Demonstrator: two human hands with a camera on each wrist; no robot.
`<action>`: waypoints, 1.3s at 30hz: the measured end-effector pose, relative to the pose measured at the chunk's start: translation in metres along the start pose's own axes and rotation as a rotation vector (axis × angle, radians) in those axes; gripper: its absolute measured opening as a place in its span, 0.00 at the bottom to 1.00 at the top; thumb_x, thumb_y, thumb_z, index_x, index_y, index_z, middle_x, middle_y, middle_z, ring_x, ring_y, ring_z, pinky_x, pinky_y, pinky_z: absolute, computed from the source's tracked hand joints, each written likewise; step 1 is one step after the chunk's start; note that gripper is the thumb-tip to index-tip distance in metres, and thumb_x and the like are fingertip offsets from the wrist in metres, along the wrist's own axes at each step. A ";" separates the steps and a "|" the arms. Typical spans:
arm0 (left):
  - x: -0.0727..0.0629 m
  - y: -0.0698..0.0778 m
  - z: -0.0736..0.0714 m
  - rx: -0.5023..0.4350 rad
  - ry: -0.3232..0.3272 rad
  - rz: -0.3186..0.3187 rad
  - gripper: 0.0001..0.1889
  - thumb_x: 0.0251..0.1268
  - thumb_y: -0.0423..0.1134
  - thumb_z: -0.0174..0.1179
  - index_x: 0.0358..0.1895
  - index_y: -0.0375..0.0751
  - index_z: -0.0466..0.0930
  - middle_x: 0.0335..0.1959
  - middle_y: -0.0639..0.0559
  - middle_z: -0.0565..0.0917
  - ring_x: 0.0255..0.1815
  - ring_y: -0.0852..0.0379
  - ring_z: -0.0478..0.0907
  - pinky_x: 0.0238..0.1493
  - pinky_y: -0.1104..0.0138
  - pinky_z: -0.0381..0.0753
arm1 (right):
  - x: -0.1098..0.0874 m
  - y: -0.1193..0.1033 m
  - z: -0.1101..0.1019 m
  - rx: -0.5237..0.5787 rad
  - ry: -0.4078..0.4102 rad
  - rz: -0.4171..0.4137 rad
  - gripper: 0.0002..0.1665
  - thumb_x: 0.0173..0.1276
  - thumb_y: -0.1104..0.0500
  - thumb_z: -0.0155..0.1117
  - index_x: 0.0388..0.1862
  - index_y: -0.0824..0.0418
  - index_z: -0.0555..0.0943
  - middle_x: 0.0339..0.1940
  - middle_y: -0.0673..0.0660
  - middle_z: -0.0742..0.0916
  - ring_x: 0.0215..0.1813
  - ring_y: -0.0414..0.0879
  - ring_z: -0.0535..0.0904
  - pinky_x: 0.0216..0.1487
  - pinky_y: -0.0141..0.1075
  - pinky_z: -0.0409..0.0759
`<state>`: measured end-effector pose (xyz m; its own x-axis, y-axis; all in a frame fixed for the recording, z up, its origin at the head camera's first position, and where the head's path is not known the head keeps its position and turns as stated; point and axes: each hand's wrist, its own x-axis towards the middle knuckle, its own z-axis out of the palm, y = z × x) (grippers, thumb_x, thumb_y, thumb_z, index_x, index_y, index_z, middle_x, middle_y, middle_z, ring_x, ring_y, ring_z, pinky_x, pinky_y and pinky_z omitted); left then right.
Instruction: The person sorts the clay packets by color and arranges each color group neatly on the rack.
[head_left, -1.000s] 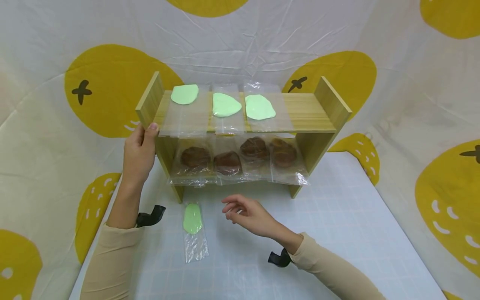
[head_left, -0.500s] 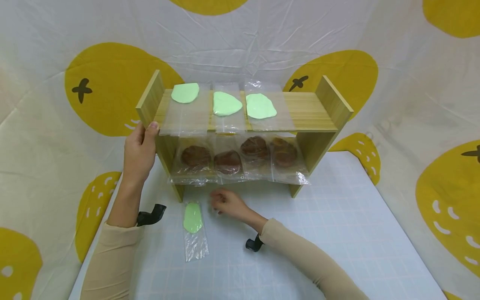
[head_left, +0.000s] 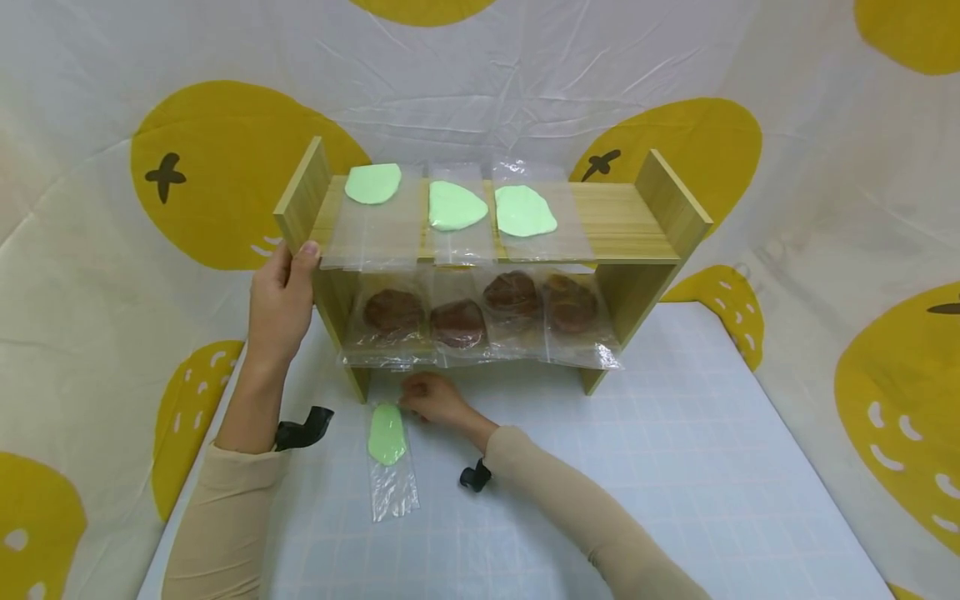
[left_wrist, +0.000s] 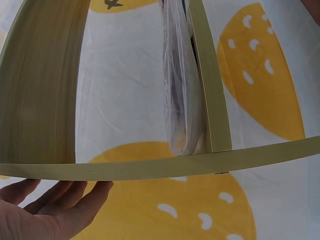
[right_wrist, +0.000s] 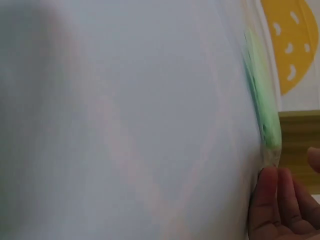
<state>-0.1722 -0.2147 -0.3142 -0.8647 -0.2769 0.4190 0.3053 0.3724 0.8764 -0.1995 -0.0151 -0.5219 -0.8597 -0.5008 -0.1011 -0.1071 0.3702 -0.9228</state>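
Observation:
My left hand [head_left: 279,304] grips the left side panel of a two-tier wooden shelf [head_left: 626,221], its thumb at the upper board's front corner. In the left wrist view its fingertips lie against the panel's outer face. A clear plastic bag [head_left: 393,492] with a flat pale green piece [head_left: 387,433] lies on the table before the shelf's left leg. My right hand [head_left: 437,400] is at that bag's far right corner. In the right wrist view its fingertips touch the bag's end beside the green piece [right_wrist: 267,107], while the thumb [right_wrist: 314,159] stands apart from them.
Three clear bags with pale green pieces [head_left: 457,206] lie along the upper board. Several bags with dark brown round pieces [head_left: 458,323] fill the lower board, their ends overhanging its front edge. A patterned curtain [head_left: 480,92] surrounds the pale checked table [head_left: 712,467].
My right hand has moved left and slightly away from me, from right of the bag to its far corner. The left hand has stayed on the shelf's side panel.

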 end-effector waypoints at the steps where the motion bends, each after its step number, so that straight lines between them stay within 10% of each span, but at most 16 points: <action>1: 0.000 0.000 0.000 -0.001 0.001 0.000 0.23 0.78 0.53 0.51 0.64 0.43 0.77 0.40 0.45 0.78 0.36 0.51 0.71 0.34 0.65 0.70 | 0.002 0.000 0.001 -0.004 0.005 0.003 0.19 0.66 0.61 0.69 0.54 0.68 0.80 0.31 0.53 0.86 0.23 0.43 0.79 0.24 0.33 0.78; 15: 0.001 0.000 0.001 -0.020 0.008 0.002 0.20 0.77 0.52 0.51 0.60 0.43 0.78 0.40 0.48 0.77 0.38 0.52 0.71 0.38 0.65 0.69 | 0.012 -0.001 0.006 -0.215 -0.014 0.024 0.13 0.64 0.63 0.70 0.47 0.63 0.83 0.31 0.51 0.84 0.19 0.41 0.77 0.21 0.32 0.77; 24: 0.000 0.000 0.002 -0.024 0.005 0.008 0.21 0.78 0.51 0.50 0.63 0.43 0.77 0.41 0.47 0.77 0.37 0.51 0.71 0.37 0.65 0.69 | 0.017 -0.001 0.007 -0.470 -0.014 -0.078 0.09 0.60 0.62 0.72 0.39 0.55 0.85 0.38 0.48 0.85 0.38 0.39 0.79 0.39 0.29 0.75; 39: -0.001 0.002 0.002 -0.009 0.008 -0.009 0.22 0.78 0.52 0.50 0.65 0.43 0.76 0.40 0.47 0.76 0.37 0.50 0.71 0.36 0.64 0.69 | 0.013 -0.002 0.001 -0.452 -0.070 -0.054 0.05 0.69 0.59 0.65 0.41 0.59 0.84 0.39 0.50 0.84 0.44 0.43 0.79 0.49 0.33 0.76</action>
<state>-0.1712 -0.2120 -0.3129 -0.8642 -0.2876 0.4129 0.3010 0.3623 0.8822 -0.2105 -0.0232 -0.5215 -0.8127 -0.5746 -0.0966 -0.3711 0.6383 -0.6745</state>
